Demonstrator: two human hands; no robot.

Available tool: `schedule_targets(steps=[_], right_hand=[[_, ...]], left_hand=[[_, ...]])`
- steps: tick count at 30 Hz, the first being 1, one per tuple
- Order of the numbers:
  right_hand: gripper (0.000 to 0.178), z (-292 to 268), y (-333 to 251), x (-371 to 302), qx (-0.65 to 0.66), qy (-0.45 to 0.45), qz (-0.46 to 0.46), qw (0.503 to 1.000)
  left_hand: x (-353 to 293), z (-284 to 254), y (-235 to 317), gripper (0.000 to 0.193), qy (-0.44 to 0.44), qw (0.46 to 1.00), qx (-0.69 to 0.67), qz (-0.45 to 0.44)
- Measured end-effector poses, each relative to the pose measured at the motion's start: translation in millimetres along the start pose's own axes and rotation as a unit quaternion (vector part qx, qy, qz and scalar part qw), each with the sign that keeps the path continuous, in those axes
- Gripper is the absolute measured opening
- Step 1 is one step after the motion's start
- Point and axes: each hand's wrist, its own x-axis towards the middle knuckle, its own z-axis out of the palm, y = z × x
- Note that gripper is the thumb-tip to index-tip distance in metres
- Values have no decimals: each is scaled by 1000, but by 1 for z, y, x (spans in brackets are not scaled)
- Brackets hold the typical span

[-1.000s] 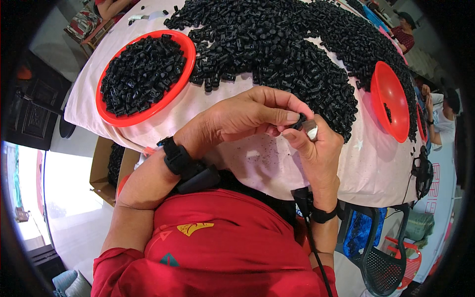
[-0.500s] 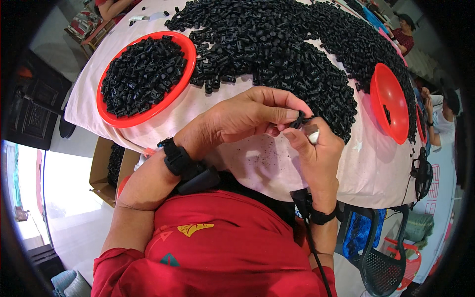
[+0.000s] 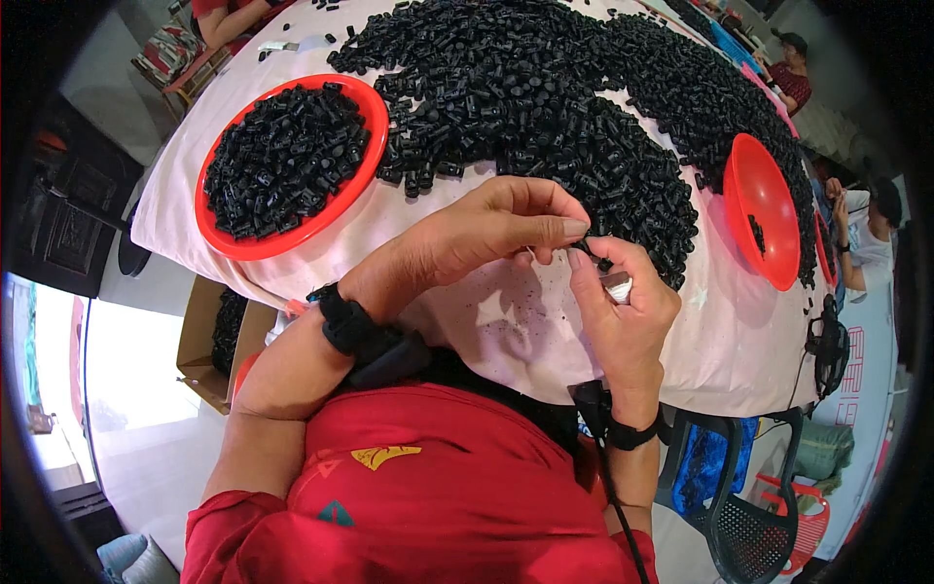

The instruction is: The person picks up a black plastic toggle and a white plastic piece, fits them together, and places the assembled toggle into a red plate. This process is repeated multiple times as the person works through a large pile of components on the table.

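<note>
My left hand is closed in a pinch, thumb against forefinger. At its fingertips a small black plastic piece shows only in part. Close beside it my right hand is closed, its thumb and forefinger almost touching the left fingertips. A small whitish tool with a greyish end sits in the curled right fingers; its working end is hidden. Both hands are above the pale cloth, in front of a large heap of small black plastic pieces.
A red bowl full of black pieces stands at left. Another red bowl, tilted, holds a few pieces at right. Dark specks dot the tablecloth. A cardboard box sits below left, a dark chair below right. Other people sit around the table.
My hands have parted slightly at the fingertips, and the right has lowered a little. The black piece, plainer before between the left thumb and forefinger, is now more hidden.
</note>
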Motion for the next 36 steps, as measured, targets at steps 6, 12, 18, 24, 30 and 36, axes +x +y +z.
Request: schedule_targets(steps=[6, 12, 18, 24, 30, 36], right_hand=[[19, 1, 1, 2, 56, 20, 39, 997], [16, 2, 3, 0, 118, 1, 85, 989], [14, 2, 11, 2, 192, 4, 101, 976], [16, 2, 11, 5, 259, -3, 104, 960], [19, 1, 3, 4, 266, -17, 107, 958], [19, 1, 6, 3, 261, -12, 93, 961]], left_hand=[[1, -1, -2, 17, 9, 999, 42, 7], [-1, 2, -2, 17, 7, 999, 26, -20], [-1, 4, 3, 17, 15, 997, -44, -67], [-1, 1, -1, 18, -30, 985, -143, -88], [0, -1, -6, 20, -49, 975, -186, -110], [0, 0, -7, 20, -59, 975, -176, -120]])
